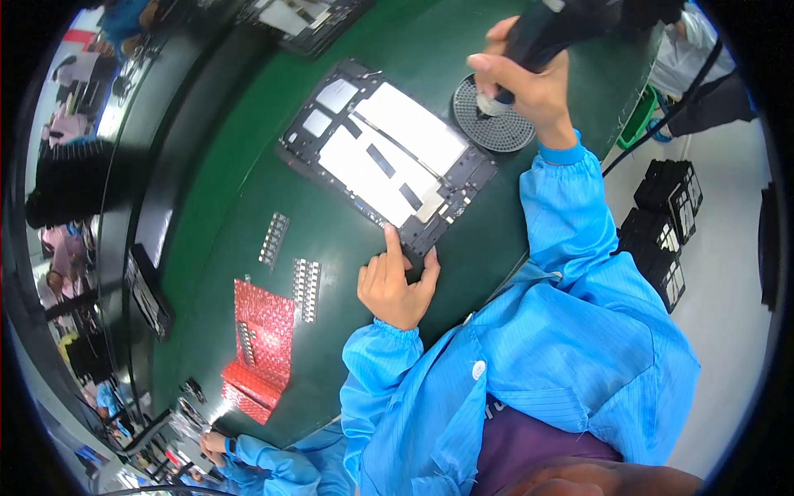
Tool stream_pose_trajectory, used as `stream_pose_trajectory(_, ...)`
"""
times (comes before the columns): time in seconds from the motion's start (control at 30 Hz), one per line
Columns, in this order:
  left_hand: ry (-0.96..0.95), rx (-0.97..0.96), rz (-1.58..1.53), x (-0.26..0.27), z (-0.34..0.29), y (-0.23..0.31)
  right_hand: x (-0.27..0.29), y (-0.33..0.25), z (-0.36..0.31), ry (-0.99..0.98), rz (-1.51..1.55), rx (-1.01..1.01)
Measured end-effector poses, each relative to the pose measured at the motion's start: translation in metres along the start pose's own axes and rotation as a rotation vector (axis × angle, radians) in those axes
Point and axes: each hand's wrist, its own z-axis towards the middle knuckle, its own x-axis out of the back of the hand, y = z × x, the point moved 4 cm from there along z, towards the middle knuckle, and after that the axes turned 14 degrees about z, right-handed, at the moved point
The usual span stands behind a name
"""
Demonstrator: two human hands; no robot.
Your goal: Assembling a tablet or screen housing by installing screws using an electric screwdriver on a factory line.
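An opened tablet (372, 165) with a black frame and large white battery panels lies tilted on the green table. At its near corner, my left hand (394, 285) has its forefinger and thumb on either side of the edge, the other fingers curled in. A black power screwdriver (538, 37) is gripped in my right hand (533, 87), its body partly cut off by the top of the view. Its lower end hangs over a round grey tray (504, 132) full of small holes, right of the tablet; the tip is hard to make out.
Left of my left hand lie strips of small parts (306, 289) and red bubble wrap (265, 331) with another strip on it. Another opened device (302, 21) sits at the far edge. A co-worker's hand (213, 444) shows at lower left. Stacked black devices (662, 223) stand at right.
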Motion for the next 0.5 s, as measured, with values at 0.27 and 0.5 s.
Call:
stream_pose_trajectory(0.27, -0.024, -0.017, 0.013, -0.001, 0.0, 0.002, 0.005, -0.003, 0.0, -0.061, -0.09, 0.055)
stream_pose_trajectory(0.5, -0.018, -0.013, 0.01, -0.001, 0.0, 0.001, 0.014, -0.001, 0.007, 0.124, 0.006, -0.154)
